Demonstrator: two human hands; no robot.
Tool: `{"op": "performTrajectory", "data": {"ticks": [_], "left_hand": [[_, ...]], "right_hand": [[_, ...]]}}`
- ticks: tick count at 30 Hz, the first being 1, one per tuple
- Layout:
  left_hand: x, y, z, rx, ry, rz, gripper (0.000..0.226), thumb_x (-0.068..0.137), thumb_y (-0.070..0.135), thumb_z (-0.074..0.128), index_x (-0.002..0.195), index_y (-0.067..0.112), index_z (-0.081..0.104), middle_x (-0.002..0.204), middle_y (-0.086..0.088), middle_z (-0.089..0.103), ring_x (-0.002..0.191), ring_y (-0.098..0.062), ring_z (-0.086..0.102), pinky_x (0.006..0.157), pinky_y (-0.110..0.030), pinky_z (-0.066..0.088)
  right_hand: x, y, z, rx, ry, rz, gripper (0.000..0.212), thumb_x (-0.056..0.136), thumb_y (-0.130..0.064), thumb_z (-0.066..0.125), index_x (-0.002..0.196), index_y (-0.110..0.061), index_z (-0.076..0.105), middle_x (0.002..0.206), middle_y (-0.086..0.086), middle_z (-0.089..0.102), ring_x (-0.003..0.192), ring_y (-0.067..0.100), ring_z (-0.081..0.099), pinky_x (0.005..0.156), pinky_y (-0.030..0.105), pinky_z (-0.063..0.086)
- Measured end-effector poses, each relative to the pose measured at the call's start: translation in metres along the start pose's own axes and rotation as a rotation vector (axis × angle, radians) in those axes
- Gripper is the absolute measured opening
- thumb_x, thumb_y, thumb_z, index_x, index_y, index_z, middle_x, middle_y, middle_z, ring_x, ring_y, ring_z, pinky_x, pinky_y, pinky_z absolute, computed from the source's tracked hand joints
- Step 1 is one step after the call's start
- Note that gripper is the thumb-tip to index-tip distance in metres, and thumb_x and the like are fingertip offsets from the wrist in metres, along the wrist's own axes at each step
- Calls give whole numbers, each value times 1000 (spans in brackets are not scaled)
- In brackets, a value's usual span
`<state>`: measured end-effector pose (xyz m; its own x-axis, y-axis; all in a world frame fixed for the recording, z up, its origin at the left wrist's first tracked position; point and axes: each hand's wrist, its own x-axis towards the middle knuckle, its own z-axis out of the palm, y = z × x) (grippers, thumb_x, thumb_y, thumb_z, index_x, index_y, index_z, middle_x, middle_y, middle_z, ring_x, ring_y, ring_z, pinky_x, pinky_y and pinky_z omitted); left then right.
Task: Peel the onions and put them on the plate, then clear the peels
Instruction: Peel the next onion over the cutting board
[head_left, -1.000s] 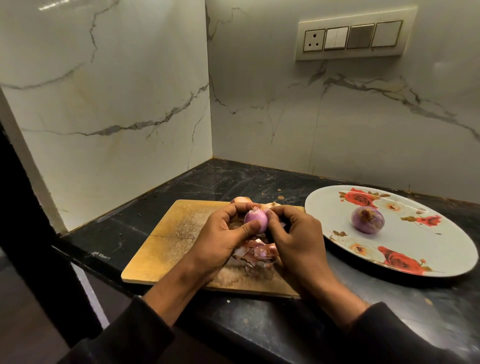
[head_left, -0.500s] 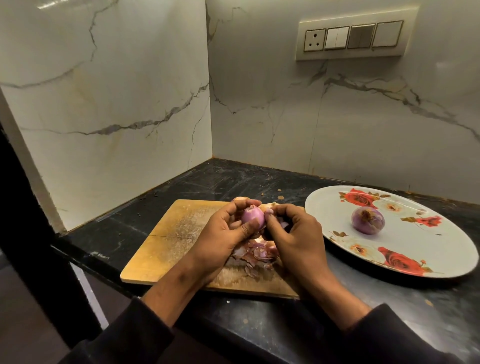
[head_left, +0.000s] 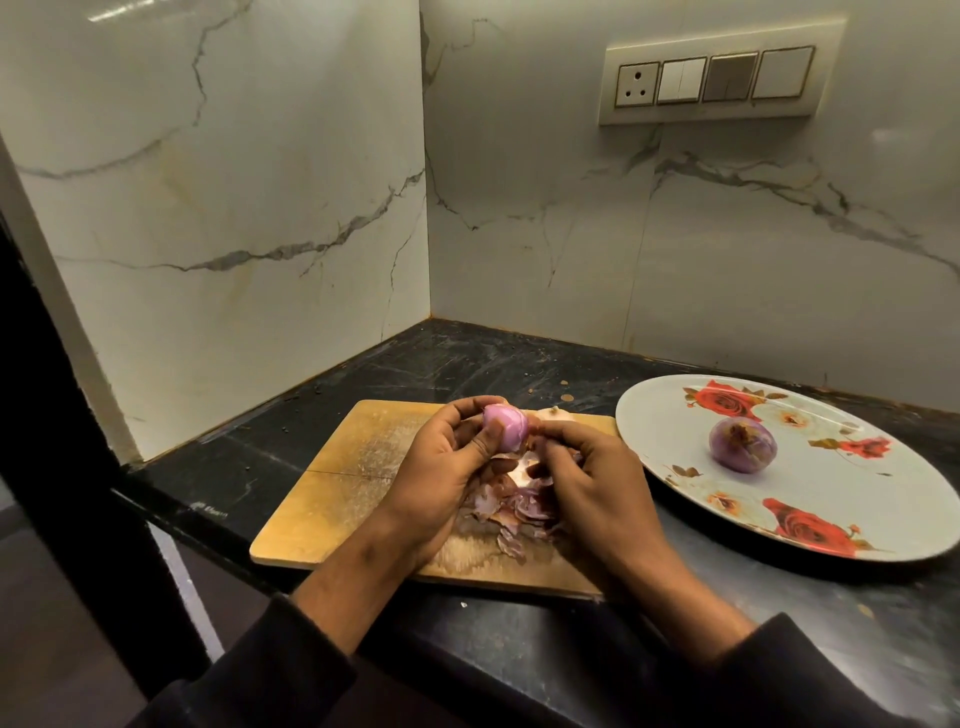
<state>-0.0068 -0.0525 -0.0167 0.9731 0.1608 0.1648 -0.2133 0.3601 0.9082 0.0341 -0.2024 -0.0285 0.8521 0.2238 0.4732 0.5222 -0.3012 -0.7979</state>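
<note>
- left hand (head_left: 441, 467) grip curled round pink onion (head_left: 505, 428) above cutting board (head_left: 343, 467)
- right hand (head_left: 597, 483) grip pinching onion's skin
- peeled onion (head_left: 742, 445) on plate (head_left: 883, 499), 3 o'clock
- peels (head_left: 511, 512) beneath hands

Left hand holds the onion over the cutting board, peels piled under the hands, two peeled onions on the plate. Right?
Not quite. The head view shows one peeled onion on the plate, not two. The rest stands: the left hand holds the onion over the cutting board, peels piled beneath.
</note>
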Motion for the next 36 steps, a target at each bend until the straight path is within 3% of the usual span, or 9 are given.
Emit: {"op": "performTrajectory", "data": {"ticks": [5,11,14,17,20,27,30,36], "left_hand": [[-2,1,2,-52,-26,-23,40,78,14,67,116,3,59,102,-12,76,93,-24,74,75,-29,63],[0,0,1,-56,7,-62,47,76,15,69,118,1,56,115,-24,70,95,-27,72,80,-31,62],[1,-2,3,-61,15,-57,50,76,15,69,120,-3,52,114,-26,70,97,-29,72,83,-35,61],[-1,-1,5,-34,2,-45,45,75,15,69,114,-2,52,104,-21,73,90,-25,74,72,-30,63],[-2,-1,6,30,-15,-35,47,74,15,71,113,-3,50,103,-22,73,89,-26,74,72,-30,63],[-1,-2,4,84,-6,-15,51,72,11,74,115,-4,51,104,-21,74,94,-26,74,80,-32,62],[-2,-3,4,78,-13,-20,53,73,9,74,118,-6,51,105,-20,74,95,-26,74,81,-32,62],[-2,-1,4,29,-38,-37,49,75,7,71,118,-4,52,104,-18,75,94,-25,74,77,-28,62]], "right_hand": [[-2,-3,0,16,-25,-49,33,96,-34,66,127,-26,70,111,-14,74,98,-3,68,85,21,58],[-4,-5,-1,-6,11,-103,30,95,-24,68,124,-30,69,110,-24,69,102,-9,65,88,14,54],[-5,-7,0,-35,43,-153,26,98,-24,63,121,-31,72,103,-26,69,98,-8,65,82,10,49],[-7,-9,2,-105,79,-173,23,100,-22,60,116,-27,75,92,-24,66,91,-6,63,74,7,46],[-7,-11,3,-167,95,-170,22,101,-23,57,108,-20,77,83,-17,63,81,-5,60,67,5,41],[-6,-14,3,-208,114,-181,19,99,-17,61,106,-14,78,85,-5,70,76,-7,55,68,3,38],[-6,-13,3,-228,146,-195,15,97,-15,64,95,-13,78,75,-11,62,71,-7,54,64,3,36],[-6,-8,4,-268,194,-192,12,95,-10,66,91,-11,77,81,0,71,70,7,54,66,6,39]]}}
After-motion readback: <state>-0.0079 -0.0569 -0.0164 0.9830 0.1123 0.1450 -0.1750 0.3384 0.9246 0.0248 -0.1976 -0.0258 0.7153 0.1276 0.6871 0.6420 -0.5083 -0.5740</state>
